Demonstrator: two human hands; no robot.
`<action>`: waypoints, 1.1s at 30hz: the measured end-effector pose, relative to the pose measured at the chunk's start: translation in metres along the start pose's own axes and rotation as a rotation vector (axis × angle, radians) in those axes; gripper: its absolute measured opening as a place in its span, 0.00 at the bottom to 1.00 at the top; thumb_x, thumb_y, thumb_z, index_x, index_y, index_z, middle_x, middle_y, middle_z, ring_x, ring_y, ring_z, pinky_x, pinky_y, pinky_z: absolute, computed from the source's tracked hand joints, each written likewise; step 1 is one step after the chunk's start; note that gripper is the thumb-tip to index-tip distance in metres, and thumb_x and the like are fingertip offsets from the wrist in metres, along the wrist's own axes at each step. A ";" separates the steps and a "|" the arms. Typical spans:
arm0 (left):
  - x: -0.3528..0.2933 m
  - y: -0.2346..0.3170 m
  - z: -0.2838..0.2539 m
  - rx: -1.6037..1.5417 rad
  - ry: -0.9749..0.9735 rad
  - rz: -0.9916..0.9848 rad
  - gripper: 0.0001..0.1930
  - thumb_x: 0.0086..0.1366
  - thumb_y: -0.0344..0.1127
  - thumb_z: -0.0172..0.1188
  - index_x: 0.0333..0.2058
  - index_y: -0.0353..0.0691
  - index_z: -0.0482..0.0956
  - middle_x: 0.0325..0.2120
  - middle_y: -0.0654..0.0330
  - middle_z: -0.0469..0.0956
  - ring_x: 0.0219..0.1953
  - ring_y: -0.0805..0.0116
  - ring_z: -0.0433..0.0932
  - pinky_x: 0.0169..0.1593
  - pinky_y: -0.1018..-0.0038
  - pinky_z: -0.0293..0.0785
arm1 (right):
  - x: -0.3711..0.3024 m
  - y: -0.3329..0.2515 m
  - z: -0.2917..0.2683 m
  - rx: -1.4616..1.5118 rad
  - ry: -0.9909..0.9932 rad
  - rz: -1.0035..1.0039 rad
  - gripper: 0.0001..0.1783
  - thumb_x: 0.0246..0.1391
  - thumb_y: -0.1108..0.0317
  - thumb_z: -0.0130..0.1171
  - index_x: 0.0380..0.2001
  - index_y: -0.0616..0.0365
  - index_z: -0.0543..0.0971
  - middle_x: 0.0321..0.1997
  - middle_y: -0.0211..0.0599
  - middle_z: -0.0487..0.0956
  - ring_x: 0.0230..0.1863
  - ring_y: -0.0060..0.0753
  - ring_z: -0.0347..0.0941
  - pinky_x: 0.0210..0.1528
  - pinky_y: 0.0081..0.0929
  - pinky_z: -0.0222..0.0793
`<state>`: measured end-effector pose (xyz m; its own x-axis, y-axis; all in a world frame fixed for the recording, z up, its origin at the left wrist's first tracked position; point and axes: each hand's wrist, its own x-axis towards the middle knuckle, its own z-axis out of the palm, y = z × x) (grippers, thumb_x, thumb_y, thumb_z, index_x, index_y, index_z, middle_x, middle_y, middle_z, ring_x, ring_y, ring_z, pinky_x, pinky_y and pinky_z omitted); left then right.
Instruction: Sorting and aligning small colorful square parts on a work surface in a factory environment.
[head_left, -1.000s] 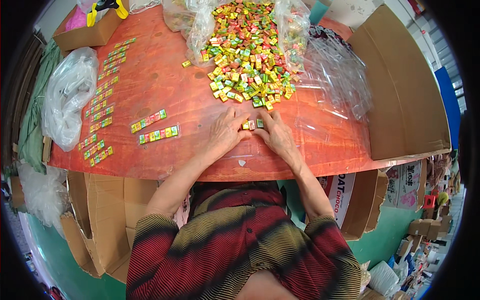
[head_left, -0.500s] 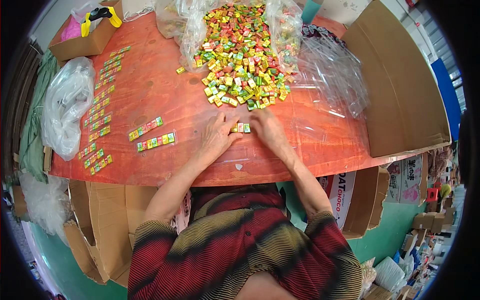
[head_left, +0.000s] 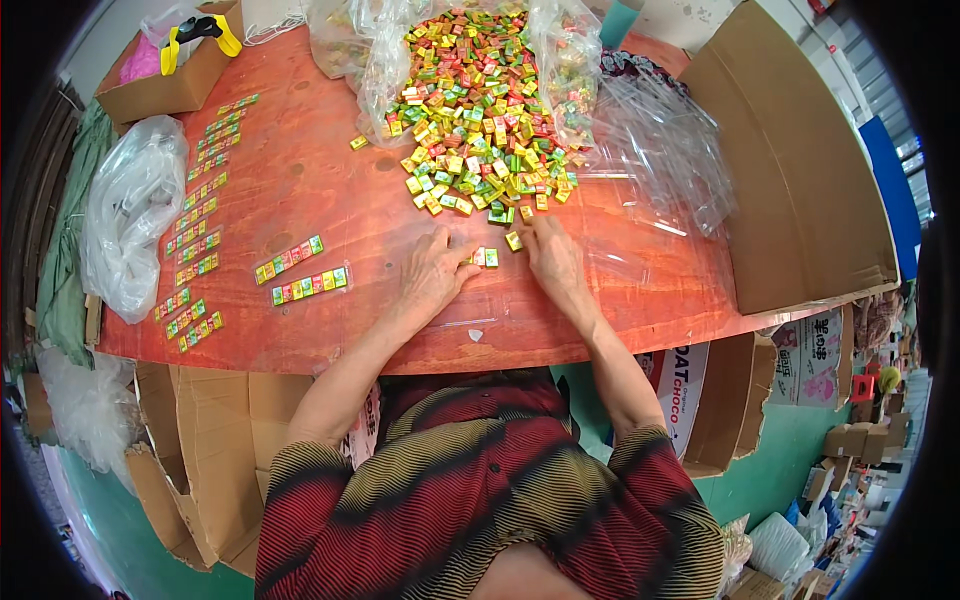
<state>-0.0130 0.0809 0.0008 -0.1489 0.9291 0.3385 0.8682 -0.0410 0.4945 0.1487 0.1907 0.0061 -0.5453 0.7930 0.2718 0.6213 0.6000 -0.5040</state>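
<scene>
While both forearms reach in from the near edge, the L hand (head_left: 432, 272) lies low over the red bench (head_left: 340, 205), back up, w/ thumb and index finger parted around the L end of a short row of small blocks (head_left: 489, 257); can't tell if they actually pinch it. Row sits approx. mid-bench, on the near side of a big pile (head_left: 480, 130), its R end showing past the fingers. R hand (head_left: 553, 260) is just R of it, also back up, fingers bent and pointing far, tips right beside a loose yellow block (head_left: 514, 241); can't tell if they grip it. Elbows out wide, arms angled in toward each other.

Pile is multicoloured blocks, spilling nearward btwn clear plastic bags (head_left: 567, 85). Over L, two filled strips (head_left: 310, 286) lie one nearer than the other, w/ more strips (head_left: 197, 268) in a column farther L, next to a bunched clear bag (head_left: 135, 220). R side: heaped clear plastic pieces (head_left: 670, 150), then a tall cardboard panel (head_left: 800, 170). Far L corner: open carton (head_left: 165, 95) w/ pink stuff inside.
</scene>
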 end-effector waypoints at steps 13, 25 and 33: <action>-0.001 -0.002 0.001 0.011 -0.007 -0.003 0.16 0.46 0.40 0.64 0.37 0.48 0.79 0.30 0.57 0.65 0.35 0.57 0.69 0.36 0.64 0.69 | 0.011 0.004 -0.016 0.066 -0.074 -0.155 0.11 0.45 0.69 0.57 0.34 0.58 0.73 0.37 0.41 0.71 0.35 0.46 0.71 0.34 0.39 0.66; 0.001 0.001 -0.001 -0.004 -0.030 -0.013 0.16 0.47 0.39 0.64 0.37 0.47 0.79 0.31 0.56 0.66 0.36 0.56 0.70 0.37 0.64 0.69 | 0.002 -0.008 -0.013 -0.045 -0.159 -0.393 0.08 0.43 0.69 0.57 0.29 0.56 0.73 0.36 0.40 0.70 0.41 0.43 0.66 0.40 0.39 0.62; -0.001 -0.001 0.000 -0.010 -0.022 -0.007 0.18 0.46 0.39 0.65 0.38 0.47 0.78 0.32 0.56 0.66 0.37 0.57 0.69 0.38 0.64 0.69 | 0.005 -0.017 -0.020 -0.137 -0.222 -0.339 0.15 0.38 0.72 0.60 0.33 0.60 0.72 0.37 0.44 0.70 0.41 0.46 0.68 0.40 0.40 0.65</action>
<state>-0.0137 0.0801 0.0004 -0.1443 0.9371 0.3179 0.8624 -0.0385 0.5048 0.1465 0.1868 0.0323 -0.8302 0.5152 0.2128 0.4469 0.8434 -0.2983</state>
